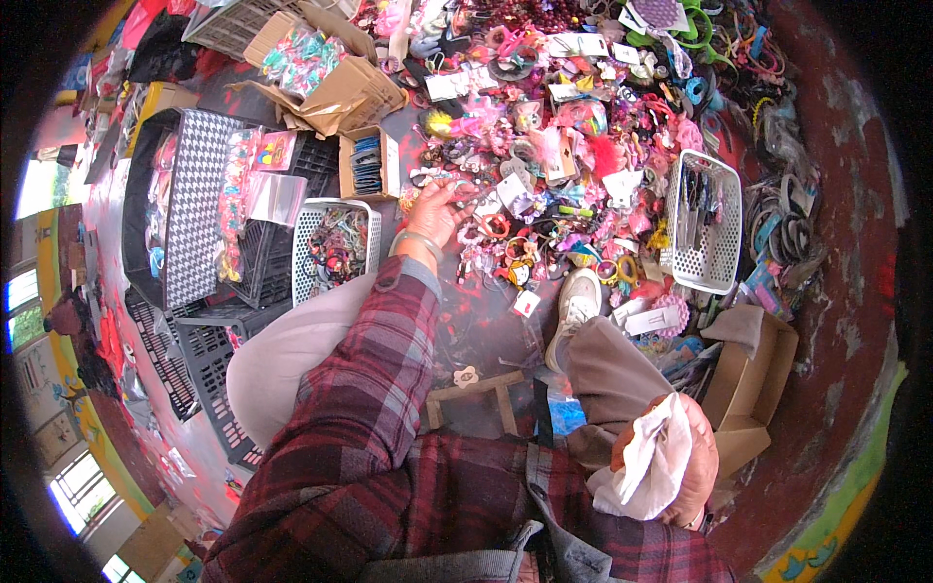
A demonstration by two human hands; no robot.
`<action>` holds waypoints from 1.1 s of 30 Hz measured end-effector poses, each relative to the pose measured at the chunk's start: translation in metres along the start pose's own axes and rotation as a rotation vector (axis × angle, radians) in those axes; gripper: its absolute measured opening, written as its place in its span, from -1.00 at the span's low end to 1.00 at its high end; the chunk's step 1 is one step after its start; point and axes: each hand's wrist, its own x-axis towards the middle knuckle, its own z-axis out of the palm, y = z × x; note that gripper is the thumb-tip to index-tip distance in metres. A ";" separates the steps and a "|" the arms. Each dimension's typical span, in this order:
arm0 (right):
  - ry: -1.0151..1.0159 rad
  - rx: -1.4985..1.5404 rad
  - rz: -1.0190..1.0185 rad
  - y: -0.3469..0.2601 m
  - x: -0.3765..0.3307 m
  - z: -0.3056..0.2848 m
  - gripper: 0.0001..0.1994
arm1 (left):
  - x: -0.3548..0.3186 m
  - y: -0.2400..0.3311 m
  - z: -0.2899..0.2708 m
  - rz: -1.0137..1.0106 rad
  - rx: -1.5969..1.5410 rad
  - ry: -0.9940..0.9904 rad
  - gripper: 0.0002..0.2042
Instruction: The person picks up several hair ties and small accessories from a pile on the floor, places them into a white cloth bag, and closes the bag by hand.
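Observation:
My left hand (434, 216), with a bangle at the wrist, reaches to the near left edge of a big heap of hair accessories (573, 126). Its fingers are closed at a small pinkish piece that I cannot make out. Around them lie hair ties, clips, bows and white cards. My right hand (702, 457) is by my right knee, closed on a crumpled white cloth (653, 457), which hides most of its fingers.
Left of the heap stand a small carton (392, 165) of dark packets, a white basket (372, 238) of hair ties and a houndstooth box (199, 209). A larger carton (360, 97) holds bagged pieces. At right are a white basket (731, 233) and an open carton (753, 389).

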 end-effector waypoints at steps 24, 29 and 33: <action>-0.076 0.045 0.077 -0.005 0.001 0.000 -0.67 | 0.011 -0.007 -0.042 -0.224 -0.060 0.222 -0.87; -0.040 0.052 0.075 -0.004 0.001 -0.001 -0.69 | 0.002 0.010 -0.040 -0.242 -0.246 0.227 -0.87; 0.043 -0.076 -0.025 0.004 0.002 0.001 -0.66 | -0.004 0.014 -0.042 -0.192 -0.232 0.220 -0.65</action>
